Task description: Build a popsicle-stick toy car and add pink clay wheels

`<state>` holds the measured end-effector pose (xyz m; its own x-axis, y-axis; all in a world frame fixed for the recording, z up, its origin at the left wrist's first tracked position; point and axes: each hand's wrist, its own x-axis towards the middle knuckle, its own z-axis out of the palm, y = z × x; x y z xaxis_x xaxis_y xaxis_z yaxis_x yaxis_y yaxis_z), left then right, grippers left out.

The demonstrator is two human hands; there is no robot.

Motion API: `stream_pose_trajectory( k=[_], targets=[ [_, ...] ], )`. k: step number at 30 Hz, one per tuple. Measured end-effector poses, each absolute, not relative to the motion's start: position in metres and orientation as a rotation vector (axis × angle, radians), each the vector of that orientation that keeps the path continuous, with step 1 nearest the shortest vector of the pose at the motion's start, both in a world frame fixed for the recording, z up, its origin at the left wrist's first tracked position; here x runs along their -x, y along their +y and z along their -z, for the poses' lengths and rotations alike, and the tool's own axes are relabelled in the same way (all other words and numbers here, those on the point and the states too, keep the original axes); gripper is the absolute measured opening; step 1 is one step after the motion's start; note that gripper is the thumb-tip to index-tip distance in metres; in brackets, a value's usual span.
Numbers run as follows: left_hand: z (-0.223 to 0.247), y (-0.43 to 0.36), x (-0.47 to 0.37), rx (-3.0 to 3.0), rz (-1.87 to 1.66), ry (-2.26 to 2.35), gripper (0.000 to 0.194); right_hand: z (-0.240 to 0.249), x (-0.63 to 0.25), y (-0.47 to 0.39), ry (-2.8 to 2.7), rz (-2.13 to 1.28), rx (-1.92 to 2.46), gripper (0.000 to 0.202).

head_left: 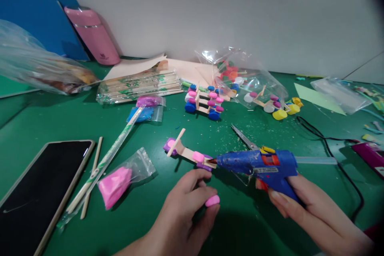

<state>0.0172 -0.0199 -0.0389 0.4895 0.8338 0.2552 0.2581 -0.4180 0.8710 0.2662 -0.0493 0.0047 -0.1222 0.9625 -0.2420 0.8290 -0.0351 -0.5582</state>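
A small pink clay piece [213, 201] is pinched between the thumb and fingers of my left hand [192, 208], low in the middle. My right hand [306, 204] is wrapped round the handle of a blue glue gun [255, 164], fingers by its red trigger. The gun points left, its nozzle at the right end of a small wooden stick model [187, 153] with pink and purple clay parts. Part of my left hand is near that end of the model; whether they touch, I cannot tell. A clear glue stick [316, 160] sticks out behind the gun.
Scissors [244, 138] lie behind the glue gun. Stick models with blue [204, 102] and yellow wheels [280, 115] stand farther back. At left are a phone [39, 188], bagged pink clay [115, 186] and wrapped chopsticks [114, 148]. A black cable [345, 172] runs at right.
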Motion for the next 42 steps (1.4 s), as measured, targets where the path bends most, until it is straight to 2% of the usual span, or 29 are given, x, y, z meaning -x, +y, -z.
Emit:
stream_pose_trajectory(
  k=[9,17,23,32,42],
  targets=[
    [0.039,-0.019,-0.019,-1.927,-0.891,0.915,0.018,0.001,-0.277,-0.050,-1.972,-0.877,1.927,0.019],
    [0.042,-0.020,-0.017,-1.935,-0.901,0.904,0.018,-0.006,-0.264,-0.058,-1.908,-0.991,1.922,0.021],
    [0.041,-0.019,-0.018,-1.945,-0.896,0.909,0.019,-0.002,-0.263,-0.055,-1.978,-0.914,1.902,0.028],
    [0.041,-0.019,-0.018,-1.954,-0.894,0.914,0.018,-0.001,-0.269,-0.062,-1.889,-0.983,1.944,0.026],
    [0.040,-0.017,-0.019,-1.951,-0.898,0.918,0.017,-0.003,-0.272,-0.066,-1.852,-0.851,1.983,0.017]
  ],
)
